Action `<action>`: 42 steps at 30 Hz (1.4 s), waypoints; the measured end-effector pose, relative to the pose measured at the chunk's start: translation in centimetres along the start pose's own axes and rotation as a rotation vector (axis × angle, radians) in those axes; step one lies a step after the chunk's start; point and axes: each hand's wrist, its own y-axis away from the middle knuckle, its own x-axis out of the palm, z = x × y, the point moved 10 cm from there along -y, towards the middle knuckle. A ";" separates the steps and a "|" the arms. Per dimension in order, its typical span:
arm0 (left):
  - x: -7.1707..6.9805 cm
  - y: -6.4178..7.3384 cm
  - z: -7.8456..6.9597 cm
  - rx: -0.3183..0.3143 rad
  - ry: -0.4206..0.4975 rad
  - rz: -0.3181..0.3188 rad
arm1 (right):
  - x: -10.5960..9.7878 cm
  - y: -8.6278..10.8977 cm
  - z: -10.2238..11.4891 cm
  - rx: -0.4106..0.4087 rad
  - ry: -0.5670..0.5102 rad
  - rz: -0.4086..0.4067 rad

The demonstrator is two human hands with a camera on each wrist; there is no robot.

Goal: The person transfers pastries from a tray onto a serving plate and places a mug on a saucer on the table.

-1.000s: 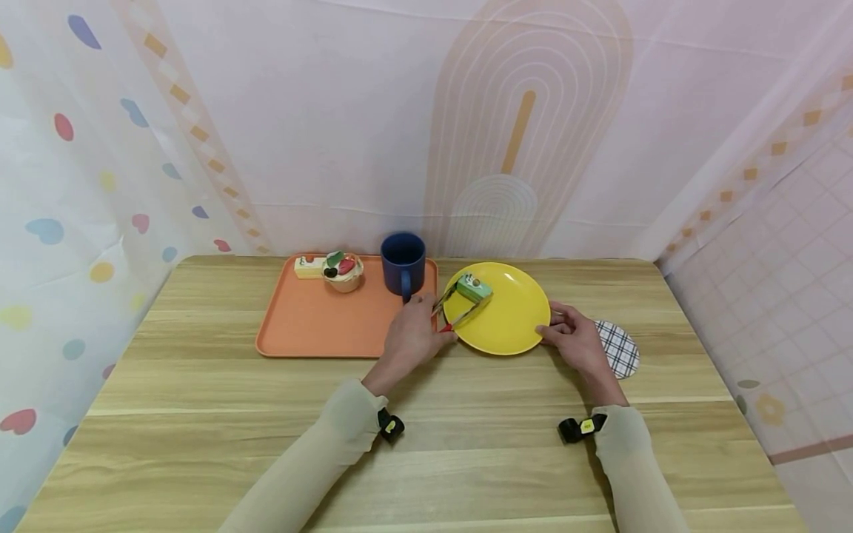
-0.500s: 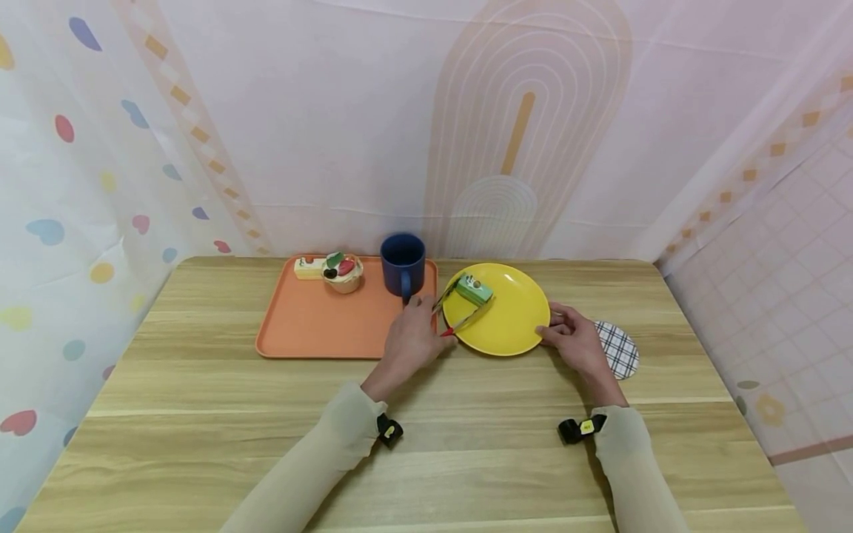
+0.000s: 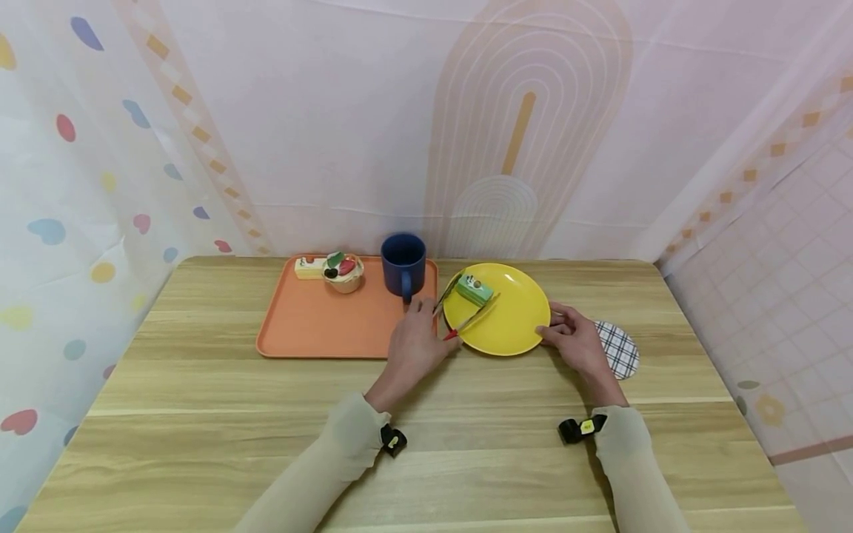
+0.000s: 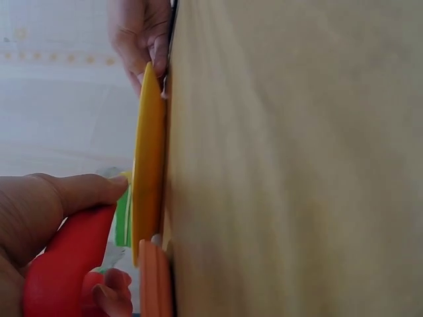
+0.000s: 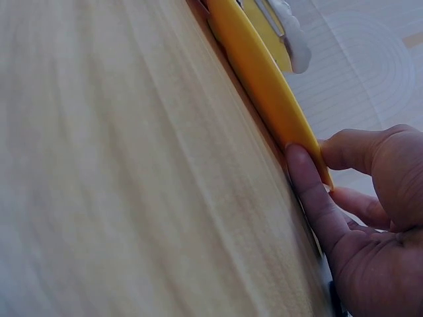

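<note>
My left hand (image 3: pixel 416 342) grips red-handled tongs (image 4: pixel 73 257) at the left rim of the yellow plate (image 3: pixel 513 318). The metal arms of the tongs reach over the plate and stand spread on either side of a green cake slice (image 3: pixel 474 290), which rests on the plate's left part. A gap shows between the near arm and the cake. At the plate's right rim, my right hand (image 3: pixel 574 339) pinches the edge between thumb and fingers, as the right wrist view also shows. Most of the tongs' handle is hidden by my left hand in the head view.
Left of the plate lies an orange tray (image 3: pixel 320 329), bearing a blue mug (image 3: pixel 403 266), a cupcake (image 3: pixel 343 274) and a pale yellow cake slice (image 3: pixel 308 268). A checked round coaster (image 3: pixel 620 352) lies beside my right hand. A curtain (image 3: pixel 320 133) hangs behind the table.
The tongs' arms have spread wider, and the near arm has come away from the green cake slice. My left hand has shifted slightly right. The right hand and plate stay put.
</note>
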 end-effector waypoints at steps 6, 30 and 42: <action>0.0 0.6 -0.1 0.008 0.022 -0.026 | 0.0 0.0 0.0 0.005 0.003 -0.002; -3.7 2.5 0.8 0.014 0.106 -0.108 | 0.1 0.0 -0.1 -0.017 -0.004 0.006; -5.1 3.8 1.7 -0.043 0.114 -0.122 | 0.0 0.0 0.1 -0.021 0.008 0.003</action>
